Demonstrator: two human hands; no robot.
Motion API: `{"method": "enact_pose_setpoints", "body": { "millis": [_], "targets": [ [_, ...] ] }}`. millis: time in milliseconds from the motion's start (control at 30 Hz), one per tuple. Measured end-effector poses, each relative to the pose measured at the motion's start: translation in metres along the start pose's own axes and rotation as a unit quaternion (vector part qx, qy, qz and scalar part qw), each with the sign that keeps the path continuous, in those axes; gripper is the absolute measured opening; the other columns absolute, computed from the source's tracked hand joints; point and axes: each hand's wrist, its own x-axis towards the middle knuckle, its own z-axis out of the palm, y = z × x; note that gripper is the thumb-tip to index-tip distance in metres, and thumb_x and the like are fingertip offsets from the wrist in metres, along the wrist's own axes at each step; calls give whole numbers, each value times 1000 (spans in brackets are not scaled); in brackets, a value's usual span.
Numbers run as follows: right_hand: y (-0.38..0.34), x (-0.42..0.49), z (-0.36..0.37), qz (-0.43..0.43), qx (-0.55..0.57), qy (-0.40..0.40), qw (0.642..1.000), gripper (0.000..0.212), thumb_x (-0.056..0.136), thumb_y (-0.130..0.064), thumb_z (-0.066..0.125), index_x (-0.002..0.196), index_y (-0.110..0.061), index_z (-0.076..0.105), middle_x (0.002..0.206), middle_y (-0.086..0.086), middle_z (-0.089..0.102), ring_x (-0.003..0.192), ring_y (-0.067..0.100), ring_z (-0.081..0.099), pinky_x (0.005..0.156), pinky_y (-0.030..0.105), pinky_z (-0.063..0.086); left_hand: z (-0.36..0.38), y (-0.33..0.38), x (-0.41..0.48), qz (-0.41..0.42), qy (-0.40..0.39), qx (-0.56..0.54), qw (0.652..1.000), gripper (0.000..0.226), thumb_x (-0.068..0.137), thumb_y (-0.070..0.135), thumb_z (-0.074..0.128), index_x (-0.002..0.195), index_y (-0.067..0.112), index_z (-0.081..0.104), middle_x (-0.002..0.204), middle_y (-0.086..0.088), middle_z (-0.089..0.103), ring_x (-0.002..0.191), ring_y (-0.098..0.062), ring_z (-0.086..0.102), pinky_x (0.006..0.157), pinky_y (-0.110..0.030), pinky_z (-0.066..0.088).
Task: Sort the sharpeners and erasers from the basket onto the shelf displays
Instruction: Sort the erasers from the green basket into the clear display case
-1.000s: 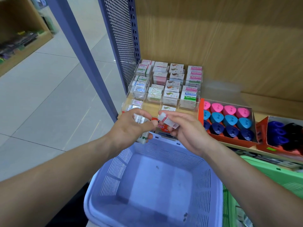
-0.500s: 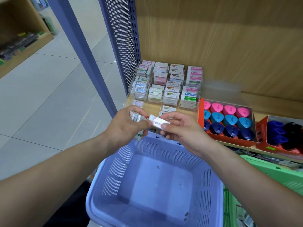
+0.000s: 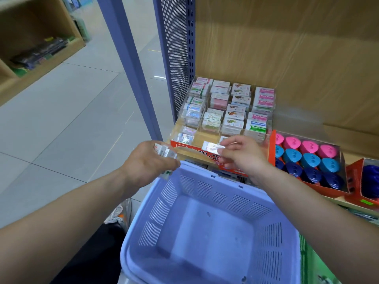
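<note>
My left hand grips a small bundle of wrapped erasers above the left rim of the lilac basket, whose floor shows nothing in it. My right hand pinches one white wrapped eraser and holds it over the front row of the clear eraser display on the wooden shelf. To the right, an orange box holds pink, light blue and dark blue sharpeners.
A second orange box with dark sharpeners sits at the far right. A green basket stands right of the lilac one. A perforated blue shelf upright rises left of the display. Tiled floor and another shelf unit lie to the left.
My right hand took one eraser from the bundle and moved it forward and right over the display's front row. My left hand stayed near the basket rim with the bundle.
</note>
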Motion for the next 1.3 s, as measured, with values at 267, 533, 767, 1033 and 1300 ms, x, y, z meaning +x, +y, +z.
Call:
{"method": "enact_pose_setpoints", "body": {
  "millis": [267,533,767,1033,1300],
  "targets": [
    [-17,86,64,-171,-202,48,963,15,85,-20,78,86,-30,67,82,-9,69,78,9,67,78,31,56,-36,-1,13,-11,65,-60,996,16,75,4,85,85,9,73,68,-7,65,69,-25,61,77,-43,58],
    [-12,117,83,-210,-453,-47,865,22,93,-15,54,93,-14,76,98,4,75,93,26,67,86,42,56,-48,-4,19,-35,68,-103,992,25,71,9,89,91,11,74,88,-20,73,77,-29,69,81,-48,62],
    [-34,59,68,-225,-250,-42,941,15,95,-23,65,105,-25,75,97,-16,72,86,2,66,77,17,48,-41,4,16,-33,58,-155,986,27,74,8,86,97,7,71,69,-4,71,66,-19,71,64,-35,63],
    [-40,-33,78,-162,37,-182,969,43,84,-2,78,118,-20,61,82,9,66,71,25,66,70,34,55,-16,18,4,-4,0,-205,979,46,70,9,86,110,-1,65,82,-13,71,72,-27,69,75,-44,62],
    [-39,-46,48,-99,119,-155,976,39,88,10,68,119,-6,52,87,12,66,69,27,71,75,37,62,-3,28,1,15,-46,-211,976,25,80,-3,78,100,9,68,81,-10,72,69,-22,70,66,-34,62]
  ]
}}
